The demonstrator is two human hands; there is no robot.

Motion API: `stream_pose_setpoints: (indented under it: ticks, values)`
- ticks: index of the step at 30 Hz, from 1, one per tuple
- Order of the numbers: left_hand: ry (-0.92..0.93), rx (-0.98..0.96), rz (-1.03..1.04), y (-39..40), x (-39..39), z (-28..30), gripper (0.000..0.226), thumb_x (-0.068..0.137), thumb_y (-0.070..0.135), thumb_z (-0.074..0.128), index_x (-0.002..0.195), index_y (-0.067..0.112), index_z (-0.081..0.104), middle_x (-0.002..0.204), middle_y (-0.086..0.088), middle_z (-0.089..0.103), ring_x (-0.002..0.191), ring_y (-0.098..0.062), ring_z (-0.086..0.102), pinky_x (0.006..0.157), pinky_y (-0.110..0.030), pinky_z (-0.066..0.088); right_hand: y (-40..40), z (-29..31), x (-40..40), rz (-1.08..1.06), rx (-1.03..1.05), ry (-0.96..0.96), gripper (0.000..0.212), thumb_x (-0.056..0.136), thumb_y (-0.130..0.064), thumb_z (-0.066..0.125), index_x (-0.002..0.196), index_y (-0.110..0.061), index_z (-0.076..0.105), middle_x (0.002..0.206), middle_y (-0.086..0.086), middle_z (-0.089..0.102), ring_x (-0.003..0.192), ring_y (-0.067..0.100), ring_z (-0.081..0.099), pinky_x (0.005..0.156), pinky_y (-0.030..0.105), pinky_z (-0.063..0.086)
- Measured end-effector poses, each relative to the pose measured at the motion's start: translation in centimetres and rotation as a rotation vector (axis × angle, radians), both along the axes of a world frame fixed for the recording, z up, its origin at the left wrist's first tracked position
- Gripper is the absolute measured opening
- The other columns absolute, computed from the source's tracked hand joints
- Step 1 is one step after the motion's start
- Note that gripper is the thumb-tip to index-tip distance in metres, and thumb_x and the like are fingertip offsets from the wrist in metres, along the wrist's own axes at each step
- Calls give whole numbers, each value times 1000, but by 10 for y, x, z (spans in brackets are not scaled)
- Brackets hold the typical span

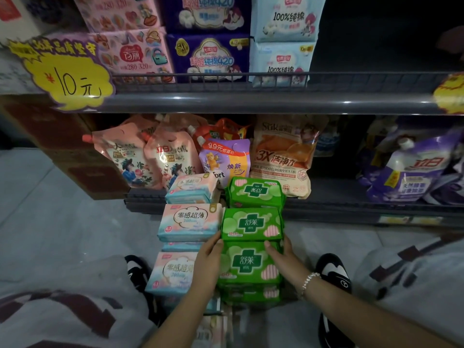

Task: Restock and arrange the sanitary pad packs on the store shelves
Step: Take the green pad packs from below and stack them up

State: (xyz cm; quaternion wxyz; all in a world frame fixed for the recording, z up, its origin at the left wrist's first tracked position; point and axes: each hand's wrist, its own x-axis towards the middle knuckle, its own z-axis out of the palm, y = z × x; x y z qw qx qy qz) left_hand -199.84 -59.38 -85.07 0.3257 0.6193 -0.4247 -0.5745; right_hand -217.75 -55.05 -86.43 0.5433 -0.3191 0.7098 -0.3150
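Green sanitary pad packs lie stacked on the floor in front of the shelving: a near green pack (247, 262), a middle green pack (251, 223) and a far green pack (254, 190). My left hand (207, 266) and my right hand (283, 259) grip the near green pack by its left and right sides, fingertips reaching the front edge of the middle pack. To the left lie pink-and-blue pad packs (189, 222) in a matching row, one near pack (170, 272) partly behind my left hand. Pink, purple and pale blue pad packs (208, 56) stand on the upper shelf.
The upper shelf's grey rail (263, 102) carries a yellow price tag (67, 76). Its right part (376, 46) is dark with no packs visible. Detergent refill pouches (281, 156) fill the lower shelf. A brown carton (75, 151) stands left. My knees and black shoes (331, 270) flank the stacks.
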Motion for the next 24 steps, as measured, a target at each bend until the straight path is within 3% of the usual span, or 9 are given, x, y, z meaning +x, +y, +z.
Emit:
stream_pose_setpoints:
  ticks: [2,4,7,10,13,18,24]
  values:
    - [58,35,-8,3,0,0,33,99,17,49,127,34,54,109,7,57,92,-7,58,74,-23,47,4,-2,0,21,57,-50,60,97,-48,43,147,-26,18,107,-6,60,97,19,62,94,37,49]
    - [90,44,-31,6,-1,-1,40,98,13,49,128,38,48,105,10,59,90,-4,59,69,-20,47,8,-3,1,26,121,-115,56,95,-52,42,142,-29,23,110,-4,62,99,21,62,89,46,54]
    - [145,84,-21,5,-1,-6,43,97,10,50,130,38,48,103,13,64,92,-9,64,67,-22,51,10,-2,-1,2,129,-116,69,95,-50,45,148,-40,2,138,2,50,115,30,56,82,52,56]
    - [218,129,-15,6,-6,-9,46,97,9,51,136,33,48,118,1,66,101,-19,67,71,-29,55,9,1,-5,11,113,-97,73,94,-53,44,147,-49,-6,148,-2,40,124,32,50,75,48,58]
    - [280,160,0,10,-12,-4,52,97,7,50,138,36,40,124,-3,64,106,-23,64,85,-38,53,8,3,-9,11,123,-103,70,93,-56,44,147,-48,0,147,-1,42,121,32,52,75,51,58]
    - [381,203,57,8,-20,1,48,97,7,47,142,25,44,124,-11,65,111,-35,63,95,-56,48,4,8,-11,-19,143,-165,68,91,-60,43,148,-44,9,147,1,43,124,33,50,77,55,56]
    - [357,266,80,15,-30,24,30,100,26,46,127,25,56,116,-11,68,103,-32,66,82,-47,56,7,31,-16,-57,200,-200,55,93,-56,45,143,-38,28,146,2,41,125,35,48,76,57,56]
